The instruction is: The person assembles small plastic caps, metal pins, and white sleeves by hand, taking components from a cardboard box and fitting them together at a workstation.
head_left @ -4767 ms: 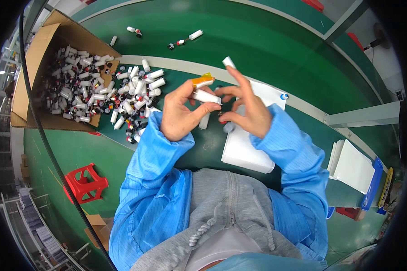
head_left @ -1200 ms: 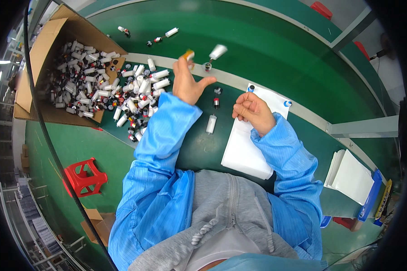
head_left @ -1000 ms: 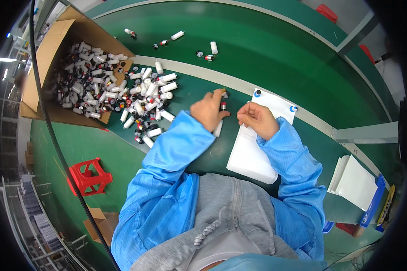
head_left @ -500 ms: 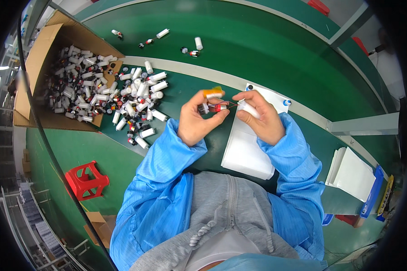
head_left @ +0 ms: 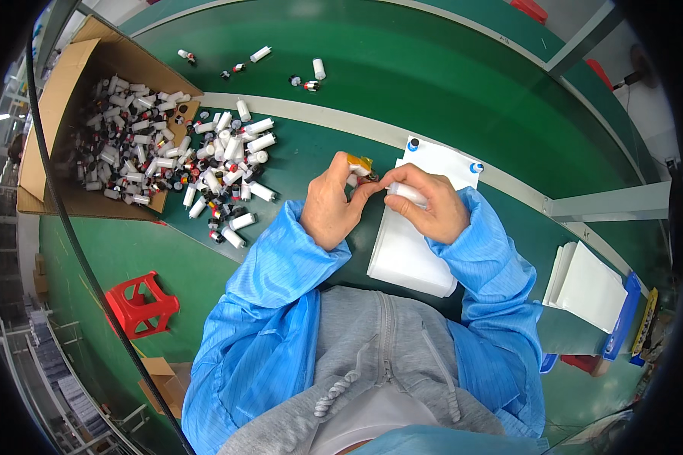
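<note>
Just above the stack of white sheets, my two hands meet at the fingertips. My left hand (head_left: 331, 206) pinches a small wired part (head_left: 362, 167) wrapped in yellow-orange tape; the fingers cover much of it. A white plastic cylinder (head_left: 408, 192) is gripped between the thumb and curled fingers of my right hand (head_left: 440, 211). The cylinder's left end touches or nearly touches the left fingertips, and any wires between the two pieces are hidden. To the left lies a heap of similar white cylinders (head_left: 235, 144) mixed with small red and black parts.
A cardboard box (head_left: 61, 125) tipped toward the bench spills cylinders onto it. White sheets (head_left: 411, 262) lie under my right hand, with two small blue-and-white pieces (head_left: 476, 167) on them. More paper (head_left: 588, 288) sits at right. A red stool (head_left: 143, 305) stands on the floor.
My hands have drawn together, and the right fingertips now meet the left ones. The red part and thin wires seen between them before are now mostly covered. The view has shifted slightly.
</note>
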Demonstrator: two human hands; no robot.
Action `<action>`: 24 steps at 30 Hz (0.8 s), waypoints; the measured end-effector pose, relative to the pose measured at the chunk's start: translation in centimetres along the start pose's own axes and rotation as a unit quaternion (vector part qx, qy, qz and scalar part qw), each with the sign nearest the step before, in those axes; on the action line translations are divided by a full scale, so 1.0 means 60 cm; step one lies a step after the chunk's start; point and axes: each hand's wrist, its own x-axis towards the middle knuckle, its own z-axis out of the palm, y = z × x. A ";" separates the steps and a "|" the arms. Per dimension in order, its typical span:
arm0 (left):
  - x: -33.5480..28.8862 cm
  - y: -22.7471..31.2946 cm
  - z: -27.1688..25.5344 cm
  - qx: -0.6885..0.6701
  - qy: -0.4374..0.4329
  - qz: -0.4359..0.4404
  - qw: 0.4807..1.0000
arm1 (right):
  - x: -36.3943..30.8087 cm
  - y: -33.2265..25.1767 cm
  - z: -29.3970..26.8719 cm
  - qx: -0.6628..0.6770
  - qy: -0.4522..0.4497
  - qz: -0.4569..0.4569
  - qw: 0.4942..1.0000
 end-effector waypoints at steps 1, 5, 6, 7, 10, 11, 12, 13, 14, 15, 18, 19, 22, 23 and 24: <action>-0.003 -0.004 0.002 0.000 -0.002 0.000 1.000 | -0.002 0.002 0.000 0.001 0.001 0.001 1.000; -0.010 -0.023 0.001 -0.331 -0.092 -0.120 0.931 | -0.013 0.008 -0.003 -0.051 0.026 -0.045 0.997; -0.010 -0.025 0.000 -0.422 -0.118 -0.172 0.882 | -0.018 0.010 -0.008 -0.084 0.033 -0.064 0.994; -0.009 -0.034 0.000 -0.425 -0.126 -0.176 0.879 | -0.021 0.009 -0.015 -0.084 0.038 -0.054 0.994; -0.011 -0.063 0.010 -0.584 -0.263 -0.300 0.707 | -0.027 0.015 -0.025 -0.125 0.048 -0.128 0.983; -0.019 -0.063 0.013 -0.588 -0.274 -0.307 0.696 | -0.032 0.013 -0.037 -0.137 0.040 -0.129 0.981; -0.025 -0.059 0.017 -0.573 -0.329 -0.337 0.671 | -0.039 0.017 -0.039 -0.149 0.086 -0.121 0.978; -0.029 -0.054 0.021 -0.556 -0.380 -0.362 0.644 | -0.045 0.020 -0.039 -0.161 0.129 -0.115 0.972; -0.030 -0.041 0.024 -0.561 -0.393 -0.371 0.627 | -0.059 0.025 -0.034 -0.153 0.169 -0.061 0.972; -0.031 -0.032 0.028 -0.562 -0.402 -0.372 0.619 | -0.077 0.041 -0.034 -0.157 0.174 -0.051 0.971; -0.023 -0.028 0.042 -0.629 -0.352 -0.362 0.592 | -0.147 0.104 -0.035 -0.259 0.204 0.044 0.943; -0.020 -0.027 0.049 -0.631 -0.353 -0.363 0.588 | -0.163 0.106 -0.027 -0.261 0.203 0.047 0.943; -0.007 -0.013 0.075 -0.593 -0.340 -0.375 0.626 | -0.205 0.094 0.002 -0.357 0.176 0.061 0.916; -0.009 -0.013 0.087 -0.594 -0.340 -0.376 0.625 | -0.208 0.088 0.015 -0.356 0.175 0.062 0.916; -0.014 -0.017 0.100 -0.602 -0.332 -0.390 0.612 | -0.206 0.081 0.030 -0.392 0.184 0.080 0.898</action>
